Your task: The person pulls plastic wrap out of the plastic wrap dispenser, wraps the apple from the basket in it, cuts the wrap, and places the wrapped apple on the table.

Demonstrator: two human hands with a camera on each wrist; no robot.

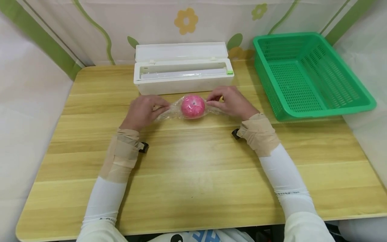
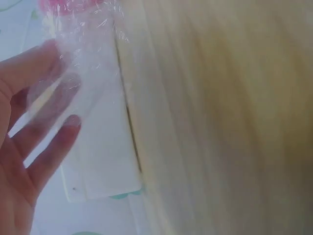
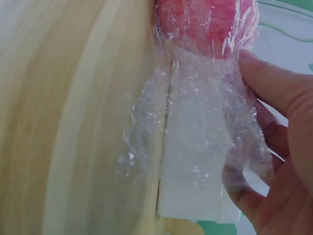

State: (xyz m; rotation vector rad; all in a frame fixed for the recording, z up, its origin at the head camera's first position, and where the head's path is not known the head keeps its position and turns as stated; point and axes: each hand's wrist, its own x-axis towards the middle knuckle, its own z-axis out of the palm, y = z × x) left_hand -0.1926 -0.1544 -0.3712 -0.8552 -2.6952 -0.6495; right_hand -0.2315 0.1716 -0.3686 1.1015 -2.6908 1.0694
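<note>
A pinkish-red apple rests near the middle of the wooden table, wrapped in clear cling film that sticks out loosely on both sides. To its left, my left hand pinches one end of the film between thumb and fingers. On the other side my right hand pinches the opposite end, close to the apple. In the right wrist view the film hangs crinkled below the apple, and the right thumb touches it near the fruit. The left wrist view shows film lying over the left fingers.
Just behind the apple stands a white cling film dispenser, its lid raised and a roll inside. A green plastic basket sits at the back right of the table. A flower-patterned curtain hangs behind.
</note>
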